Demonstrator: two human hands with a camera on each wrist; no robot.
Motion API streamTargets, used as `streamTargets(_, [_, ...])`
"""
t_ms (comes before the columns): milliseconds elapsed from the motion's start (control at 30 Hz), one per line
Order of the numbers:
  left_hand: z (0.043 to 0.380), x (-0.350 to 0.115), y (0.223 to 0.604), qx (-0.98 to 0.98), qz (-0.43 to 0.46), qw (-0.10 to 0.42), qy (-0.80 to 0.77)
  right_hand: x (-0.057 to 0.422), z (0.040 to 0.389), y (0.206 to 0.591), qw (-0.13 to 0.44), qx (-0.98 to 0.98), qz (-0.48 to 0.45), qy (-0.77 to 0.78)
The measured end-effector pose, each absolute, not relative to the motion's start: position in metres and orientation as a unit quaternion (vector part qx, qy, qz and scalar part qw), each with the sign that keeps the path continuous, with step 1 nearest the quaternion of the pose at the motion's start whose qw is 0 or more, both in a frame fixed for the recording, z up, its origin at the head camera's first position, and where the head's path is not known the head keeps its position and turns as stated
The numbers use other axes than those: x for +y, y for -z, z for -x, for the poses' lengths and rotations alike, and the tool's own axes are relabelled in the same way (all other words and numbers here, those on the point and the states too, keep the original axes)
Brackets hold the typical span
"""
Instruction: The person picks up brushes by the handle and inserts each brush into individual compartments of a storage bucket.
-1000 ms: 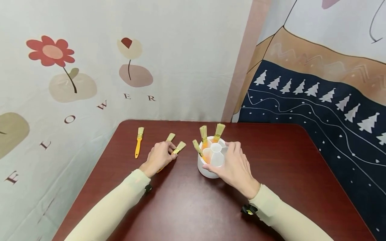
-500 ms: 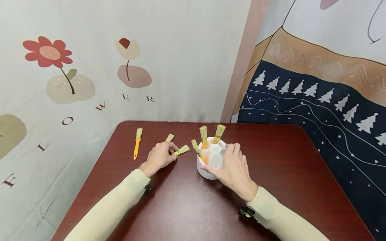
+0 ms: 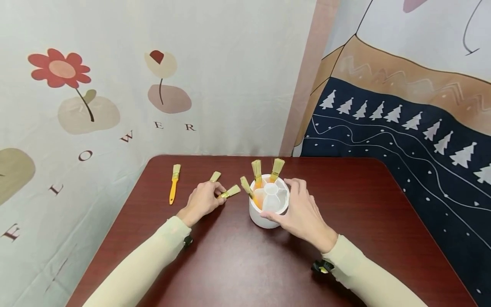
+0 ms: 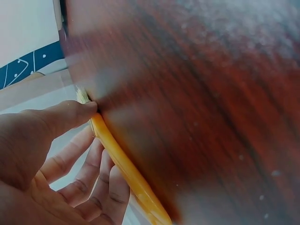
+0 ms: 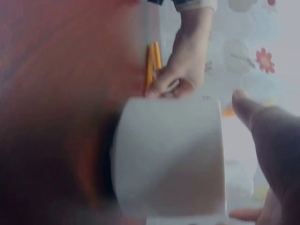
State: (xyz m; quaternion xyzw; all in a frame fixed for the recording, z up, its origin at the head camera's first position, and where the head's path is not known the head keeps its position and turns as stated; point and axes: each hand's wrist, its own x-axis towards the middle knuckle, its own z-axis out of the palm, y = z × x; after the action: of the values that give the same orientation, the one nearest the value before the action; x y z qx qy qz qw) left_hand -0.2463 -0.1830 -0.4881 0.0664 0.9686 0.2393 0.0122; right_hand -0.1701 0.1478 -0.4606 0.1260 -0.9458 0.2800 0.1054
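My left hand [image 3: 202, 199] pinches a flat paintbrush [image 3: 231, 191] with pale bristles low over the table; the left wrist view shows the thumb on its metal band and the yellow handle [image 4: 126, 164] running along the fingers. Another brush's bristles [image 3: 215, 176] peek out behind this hand, the rest hidden. To the right stands a white round brush pot [image 3: 262, 219], upright, divided into petal-shaped compartments. Three brushes [image 3: 256, 170] lean in its left and back compartments. My right hand [image 3: 308, 213] spreads around the pot's right side, its thumb just off the rim in the right wrist view.
A yellow-handled brush [image 3: 174, 185] lies at the table's left, bristles pointing away. The dark red wooden table [image 3: 238, 264] meets a printed cloth backdrop [image 3: 238, 85] at its far edge.
The held brush has swung flatter, its bristles pointing more toward the pot. My right hand has loosened and shifted slightly right, uncovering more of the pot's rim.
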Motion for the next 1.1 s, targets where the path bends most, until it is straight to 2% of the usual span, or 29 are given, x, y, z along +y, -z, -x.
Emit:
streamTargets(333, [0.249,-0.188,0.492,0.964,-0.086,0.005,-0.251,0.184,0.207,0.455,-0.016,-0.907,-0.23,-0.353])
streamTargets(533, [0.251,-0.189,0.492,0.963,-0.091,0.007,-0.253,0.19,0.22,0.455,-0.071,-0.893,-0.257,-0.362])
streamTargets(1100, [0.25,-0.193,0.494,0.959,-0.088,-0.012,-0.271,0.191,0.225,0.463,-0.051,-0.898,-0.255,-0.355])
